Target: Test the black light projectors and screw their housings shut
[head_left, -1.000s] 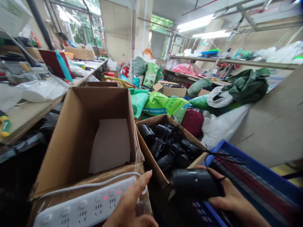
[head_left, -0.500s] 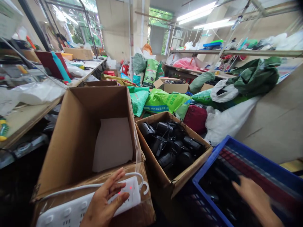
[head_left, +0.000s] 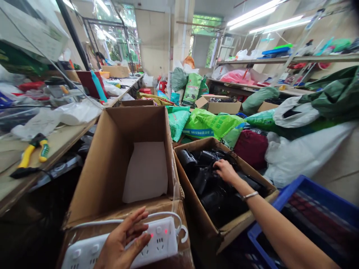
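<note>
My left hand [head_left: 123, 243] lies with fingers spread on a white power strip [head_left: 157, 244] with red lit switches, which rests on the near flap of a large open cardboard box [head_left: 112, 164]. My right hand [head_left: 224, 171] reaches into a smaller cardboard box [head_left: 232, 228] full of black devices with cords [head_left: 207, 179]. Its fingers curl down among the black devices; what they hold, if anything, is hidden. A thin bracelet sits on that wrist. The large box holds only a white sheet [head_left: 147, 172].
A blue plastic crate [head_left: 305, 190] stands at the lower right. A workbench [head_left: 17, 179] on the left carries yellow-handled pliers [head_left: 33, 149], plastic bags and clutter. Green sacks [head_left: 207, 125], white bags and more boxes crowd the floor behind. Shelves run along the right wall.
My right hand has left the blue crate and moved up-left into the box of black devices. One second ago it held a black device. My left hand stays on the power strip.
</note>
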The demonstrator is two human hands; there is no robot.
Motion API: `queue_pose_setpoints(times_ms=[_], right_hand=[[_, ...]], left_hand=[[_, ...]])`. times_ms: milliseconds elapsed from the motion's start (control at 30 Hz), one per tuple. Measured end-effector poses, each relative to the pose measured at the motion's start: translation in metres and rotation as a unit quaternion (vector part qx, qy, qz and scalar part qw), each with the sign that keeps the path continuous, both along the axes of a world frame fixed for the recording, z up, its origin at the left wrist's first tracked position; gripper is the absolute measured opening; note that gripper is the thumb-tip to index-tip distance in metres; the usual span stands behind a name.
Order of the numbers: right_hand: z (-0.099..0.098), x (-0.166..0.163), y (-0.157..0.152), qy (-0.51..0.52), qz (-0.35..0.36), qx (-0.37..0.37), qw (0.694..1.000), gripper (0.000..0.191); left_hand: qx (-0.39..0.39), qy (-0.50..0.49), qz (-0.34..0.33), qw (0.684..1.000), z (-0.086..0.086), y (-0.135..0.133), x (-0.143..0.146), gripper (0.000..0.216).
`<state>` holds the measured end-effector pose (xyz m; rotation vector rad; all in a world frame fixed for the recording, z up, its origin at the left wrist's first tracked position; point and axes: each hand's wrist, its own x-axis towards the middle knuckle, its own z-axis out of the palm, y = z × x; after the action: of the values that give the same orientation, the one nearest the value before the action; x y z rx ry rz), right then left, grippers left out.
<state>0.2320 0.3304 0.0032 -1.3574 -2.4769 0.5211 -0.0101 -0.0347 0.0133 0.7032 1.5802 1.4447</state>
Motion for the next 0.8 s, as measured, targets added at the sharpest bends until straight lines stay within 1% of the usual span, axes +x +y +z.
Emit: queue_pose_setpoints(times_ms=[67, 133, 200, 267, 367, 433, 467, 533, 567, 600, 633, 667, 700, 733, 767, 800], right_hand=[[0.023, 0.004, 0.007, 0.053, -0.005, -0.019, 0.998, 0.021], [0.048, 0.0, 0.006, 0.114, -0.003, -0.056, 0.992, 0.031], [0.073, -0.009, -0.004, 0.18, 0.012, -0.104, 0.978, 0.044], [0.097, -0.02, -0.02, 0.238, 0.036, -0.149, 0.959, 0.051], [0.131, -0.03, -0.049, 0.291, 0.077, -0.195, 0.933, 0.049], [0.15, -0.03, -0.068, 0.331, 0.122, -0.222, 0.909, 0.042], [0.158, -0.028, -0.077, 0.359, 0.151, -0.237, 0.89, 0.038], [0.173, -0.024, -0.095, 0.422, 0.198, -0.262, 0.845, 0.03], [0.18, -0.021, -0.104, 0.452, 0.209, -0.268, 0.825, 0.028], [0.186, -0.019, -0.113, 0.476, 0.207, -0.267, 0.812, 0.027], [0.191, -0.017, -0.12, 0.494, 0.198, -0.262, 0.805, 0.027], [0.195, -0.015, -0.127, 0.503, 0.187, -0.254, 0.805, 0.027], [0.198, -0.012, -0.132, 0.502, 0.176, -0.246, 0.81, 0.028], [0.199, -0.009, -0.136, 0.491, 0.165, -0.239, 0.821, 0.028], [0.199, -0.005, -0.137, 0.469, 0.157, -0.234, 0.837, 0.027], [0.196, -0.001, -0.137, 0.443, 0.149, -0.229, 0.854, 0.025]], left_hand=[[-0.003, -0.015, -0.011, 1.0, 0.0, 0.004, -0.001, 0.054], [0.001, -0.016, -0.015, 1.0, 0.003, 0.012, 0.004, 0.052], [0.003, -0.018, -0.023, 1.0, 0.009, 0.02, 0.012, 0.051], [-0.008, -0.031, -0.044, 0.999, 0.018, 0.028, 0.019, 0.052], [-0.016, -0.071, -0.058, 0.996, 0.027, 0.039, 0.026, 0.057], [-0.001, -0.13, -0.05, 0.99, 0.028, 0.046, 0.029, 0.059], [0.008, -0.172, -0.046, 0.984, 0.026, 0.051, 0.031, 0.059], [0.022, -0.268, -0.041, 0.962, 0.019, 0.06, 0.038, 0.061], [0.025, -0.318, -0.051, 0.946, 0.015, 0.065, 0.043, 0.063], [0.023, -0.368, -0.078, 0.926, 0.011, 0.069, 0.049, 0.067], [0.019, -0.416, -0.126, 0.9, 0.008, 0.071, 0.056, 0.073], [0.014, -0.458, -0.187, 0.869, 0.007, 0.073, 0.063, 0.08], [0.011, -0.49, -0.247, 0.836, 0.008, 0.072, 0.07, 0.086], [0.015, -0.514, -0.29, 0.807, 0.01, 0.07, 0.077, 0.088], [0.024, -0.531, -0.304, 0.791, 0.014, 0.066, 0.081, 0.084], [0.036, -0.542, -0.294, 0.786, 0.019, 0.061, 0.084, 0.075]])
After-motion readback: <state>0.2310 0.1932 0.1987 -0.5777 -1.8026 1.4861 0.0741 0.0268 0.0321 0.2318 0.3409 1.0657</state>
